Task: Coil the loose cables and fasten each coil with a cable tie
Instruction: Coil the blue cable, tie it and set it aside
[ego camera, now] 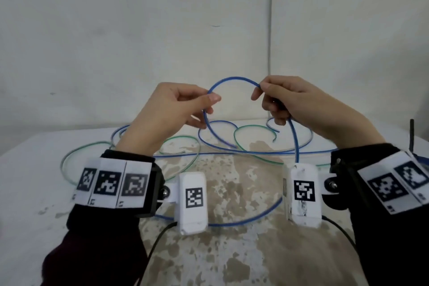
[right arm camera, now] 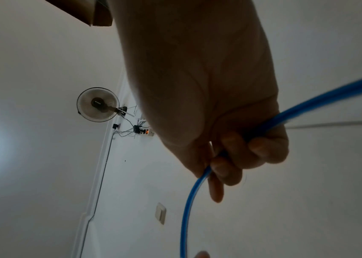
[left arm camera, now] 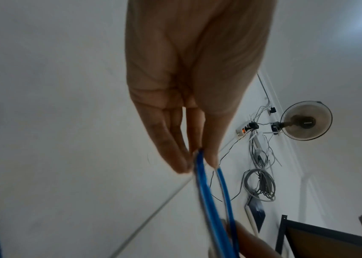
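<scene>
above a stained white surface (ego camera: pixel 222 251) strewn with green cable (ego camera: pixel 185 138), my left hand (ego camera: pixel 167 114) and right hand (ego camera: pixel 299 104) pinch an arc of blue cable (ego camera: pixel 232 78)

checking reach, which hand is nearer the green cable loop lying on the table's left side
Left. The left hand is raised just above and beside the green cable loop; the right hand is farther off, across the arc of blue cable.

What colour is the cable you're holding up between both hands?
Blue: the thin blue cable arcs between both hands, clearest in the head view.
</scene>
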Demonstrator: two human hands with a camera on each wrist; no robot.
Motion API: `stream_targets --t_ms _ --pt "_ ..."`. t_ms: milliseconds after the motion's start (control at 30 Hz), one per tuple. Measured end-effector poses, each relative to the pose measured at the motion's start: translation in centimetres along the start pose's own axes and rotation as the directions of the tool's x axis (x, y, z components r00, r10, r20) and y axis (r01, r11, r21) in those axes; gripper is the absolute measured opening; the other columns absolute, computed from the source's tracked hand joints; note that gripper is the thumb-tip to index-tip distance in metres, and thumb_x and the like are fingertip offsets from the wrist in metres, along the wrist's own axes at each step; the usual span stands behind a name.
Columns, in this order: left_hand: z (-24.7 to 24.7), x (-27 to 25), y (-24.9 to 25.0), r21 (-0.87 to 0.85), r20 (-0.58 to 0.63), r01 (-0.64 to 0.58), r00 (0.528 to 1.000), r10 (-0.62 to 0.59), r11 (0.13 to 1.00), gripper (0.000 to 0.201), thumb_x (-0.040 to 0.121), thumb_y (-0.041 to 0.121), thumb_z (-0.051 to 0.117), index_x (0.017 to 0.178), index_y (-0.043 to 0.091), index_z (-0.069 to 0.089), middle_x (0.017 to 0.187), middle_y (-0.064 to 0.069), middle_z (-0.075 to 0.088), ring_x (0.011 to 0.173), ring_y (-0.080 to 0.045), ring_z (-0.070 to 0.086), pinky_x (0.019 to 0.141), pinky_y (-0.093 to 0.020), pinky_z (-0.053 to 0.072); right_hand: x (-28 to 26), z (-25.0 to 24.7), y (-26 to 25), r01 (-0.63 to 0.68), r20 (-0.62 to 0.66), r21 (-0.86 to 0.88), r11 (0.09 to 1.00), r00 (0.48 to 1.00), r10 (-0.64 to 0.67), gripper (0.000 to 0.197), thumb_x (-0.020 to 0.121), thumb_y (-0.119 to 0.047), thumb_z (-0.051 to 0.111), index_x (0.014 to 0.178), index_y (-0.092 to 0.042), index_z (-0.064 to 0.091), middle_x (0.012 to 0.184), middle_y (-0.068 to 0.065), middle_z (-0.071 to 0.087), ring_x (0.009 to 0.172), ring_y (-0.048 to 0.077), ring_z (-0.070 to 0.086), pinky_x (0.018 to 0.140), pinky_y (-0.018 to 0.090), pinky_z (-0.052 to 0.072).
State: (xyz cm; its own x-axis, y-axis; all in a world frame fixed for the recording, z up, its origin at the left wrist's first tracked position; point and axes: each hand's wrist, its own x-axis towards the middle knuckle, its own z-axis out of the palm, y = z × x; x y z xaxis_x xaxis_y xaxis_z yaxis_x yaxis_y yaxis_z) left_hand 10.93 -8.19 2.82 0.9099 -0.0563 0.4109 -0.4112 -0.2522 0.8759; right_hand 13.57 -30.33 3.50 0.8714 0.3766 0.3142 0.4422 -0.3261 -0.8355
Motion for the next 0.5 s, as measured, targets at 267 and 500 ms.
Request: stream_targets --t_ms 267,500 --pt "0.4 0.3 0.1 -0.244 -0.193 0.008 0.980 -0.057 0.970 0.011 0.084 0.016 0.068 0.085 0.005 0.068 0.062 0.000 0.060 0.060 -0.015 0.068 0.057 -0.021 0.053 -0.7 1.4 -0.9 0.019 0.205 0.035 0.999 0.978 -0.026 0.023 0.090 -0.025 0.059 0.108 -0.009 0.062 0.066 -0.002 0.036 0.053 0.010 0.032 0.051 0.018 0.032" --pt "1.7 0.0 0.4 -0.333 -0.086 0.040 0.994 -0.072 0.942 0.011 0.085 0.014 0.067 0.075 0.008 0.065 0.066 -0.001 0.063 0.066 -0.017 0.070 0.059 -0.021 0.053 0.4 2.0 -0.9 0.099 -0.143 0.291 0.952 0.988 -0.059 0.014 0.092 -0.012 0.059 0.088 0.001 0.062 0.060 -0.001 0.052 0.046 0.009 0.027 0.042 0.017 0.026"
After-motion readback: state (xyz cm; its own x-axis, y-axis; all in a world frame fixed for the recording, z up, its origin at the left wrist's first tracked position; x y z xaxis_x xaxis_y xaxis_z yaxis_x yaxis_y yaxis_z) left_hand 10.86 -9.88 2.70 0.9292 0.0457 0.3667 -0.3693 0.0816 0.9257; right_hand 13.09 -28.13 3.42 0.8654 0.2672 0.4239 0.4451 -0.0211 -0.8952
